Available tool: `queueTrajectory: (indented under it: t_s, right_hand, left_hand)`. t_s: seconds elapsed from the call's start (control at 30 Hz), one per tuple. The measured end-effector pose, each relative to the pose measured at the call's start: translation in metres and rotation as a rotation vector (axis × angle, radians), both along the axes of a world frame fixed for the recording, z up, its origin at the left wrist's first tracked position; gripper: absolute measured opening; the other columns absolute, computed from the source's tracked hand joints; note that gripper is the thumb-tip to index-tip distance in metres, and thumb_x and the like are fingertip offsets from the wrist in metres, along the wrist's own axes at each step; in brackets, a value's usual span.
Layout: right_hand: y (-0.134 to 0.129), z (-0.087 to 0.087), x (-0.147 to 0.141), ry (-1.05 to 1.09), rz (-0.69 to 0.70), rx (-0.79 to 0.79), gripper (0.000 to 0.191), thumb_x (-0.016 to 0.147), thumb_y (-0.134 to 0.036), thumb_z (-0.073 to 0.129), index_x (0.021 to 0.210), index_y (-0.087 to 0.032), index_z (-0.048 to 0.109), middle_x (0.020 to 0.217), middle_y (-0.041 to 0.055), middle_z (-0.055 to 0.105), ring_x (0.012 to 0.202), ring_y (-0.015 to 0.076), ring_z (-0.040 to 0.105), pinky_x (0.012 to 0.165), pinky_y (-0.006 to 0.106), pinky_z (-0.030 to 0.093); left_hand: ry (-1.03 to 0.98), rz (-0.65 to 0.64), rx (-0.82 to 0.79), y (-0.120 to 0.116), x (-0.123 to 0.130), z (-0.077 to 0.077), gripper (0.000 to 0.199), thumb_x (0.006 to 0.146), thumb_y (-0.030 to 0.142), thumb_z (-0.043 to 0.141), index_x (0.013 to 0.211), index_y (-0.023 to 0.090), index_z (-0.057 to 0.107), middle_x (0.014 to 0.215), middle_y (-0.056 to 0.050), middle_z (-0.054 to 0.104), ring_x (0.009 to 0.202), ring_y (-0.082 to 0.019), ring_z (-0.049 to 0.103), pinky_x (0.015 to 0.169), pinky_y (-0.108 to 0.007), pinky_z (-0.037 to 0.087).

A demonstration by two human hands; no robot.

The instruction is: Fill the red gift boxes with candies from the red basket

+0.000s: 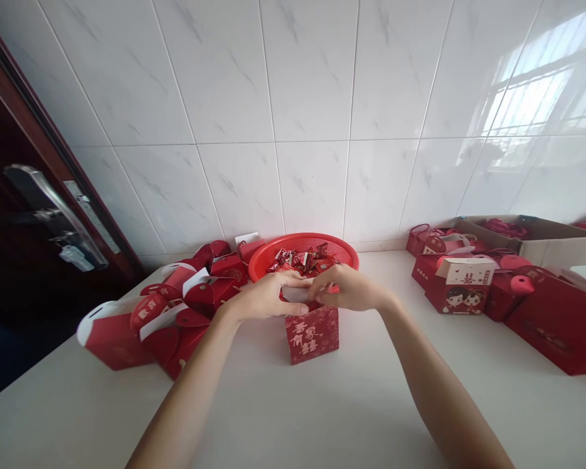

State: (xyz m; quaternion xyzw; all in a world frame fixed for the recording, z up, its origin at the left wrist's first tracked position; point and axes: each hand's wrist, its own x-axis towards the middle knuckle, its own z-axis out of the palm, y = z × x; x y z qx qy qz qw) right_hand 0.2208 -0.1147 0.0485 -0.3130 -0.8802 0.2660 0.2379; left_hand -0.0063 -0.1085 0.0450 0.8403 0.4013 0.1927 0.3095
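Note:
A red gift box (313,337) with pale Chinese characters stands upright on the white table, its top open and white inner card showing. My left hand (268,296) grips the box's left upper edge, with thumb in front and fingers across the top. At the right upper edge, my right hand (346,288) has its bent fingers closed on the rim. What lies inside the box is hidden by my hands. Just behind it sits a red plastic basket (351,251) with wrapped candies (300,260).
Several red gift boxes (127,339) crowd the table's left side. More boxes (551,319) stand at the right, one with a cartoon couple (463,296). Behind those is a cardboard carton (557,249). A tiled wall (312,176) borders the back; a dark door (24,163) is at left.

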Motion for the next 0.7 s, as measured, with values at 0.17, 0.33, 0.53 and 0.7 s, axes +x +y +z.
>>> queueTrajectory:
  t_s: [0.17, 0.33, 0.53, 0.7]
  right_hand:
    - [0.002, 0.008, 0.016, 0.253, -0.106, 0.030, 0.015, 0.086, -0.018, 0.057, 0.085, -0.018, 0.072, 0.088, 0.0052, 0.074, 0.082, 0.0181, 0.068, 0.075, 0.031, 0.054]
    - [0.007, 0.007, 0.027, 0.279, -0.165, -0.001, 0.018, 0.086, -0.034, 0.064, 0.095, -0.018, 0.069, 0.098, 0.0077, 0.072, 0.088, 0.0203, 0.069, 0.082, 0.036, 0.055]
    - [0.016, -0.004, 0.029, 0.005, -0.119, -0.078, 0.053, 0.076, -0.048, 0.076, 0.122, -0.023, 0.064, 0.123, 0.0100, 0.066, 0.109, 0.0277, 0.063, 0.086, 0.039, 0.054]
    - [0.016, -0.003, 0.027, 0.106, -0.080, -0.124, 0.055, 0.075, -0.040, 0.079, 0.125, -0.024, 0.063, 0.120, 0.0085, 0.067, 0.104, 0.0251, 0.064, 0.083, 0.036, 0.055]
  left_hand:
    - [0.125, 0.071, 0.016, -0.004, 0.002, 0.002, 0.057, 0.074, 0.053, 0.075, 0.127, 0.032, 0.068, 0.148, -0.006, 0.053, 0.140, -0.036, 0.043, 0.101, -0.042, 0.048]
    - [0.147, 0.035, 0.020, -0.007, 0.001, 0.004, 0.053, 0.080, 0.052, 0.070, 0.130, 0.032, 0.066, 0.146, -0.006, 0.056, 0.139, -0.034, 0.045, 0.103, -0.042, 0.046]
    - [0.092, -0.128, 0.017, -0.005, 0.003, 0.002, 0.041, 0.077, 0.034, 0.073, 0.118, 0.032, 0.073, 0.121, -0.002, 0.073, 0.114, -0.027, 0.066, 0.093, -0.034, 0.052]
    - [-0.027, -0.048, 0.204, -0.003, 0.004, 0.001, 0.035, 0.081, 0.023, 0.063, 0.113, 0.029, 0.076, 0.117, -0.002, 0.075, 0.111, -0.026, 0.067, 0.096, -0.037, 0.053]
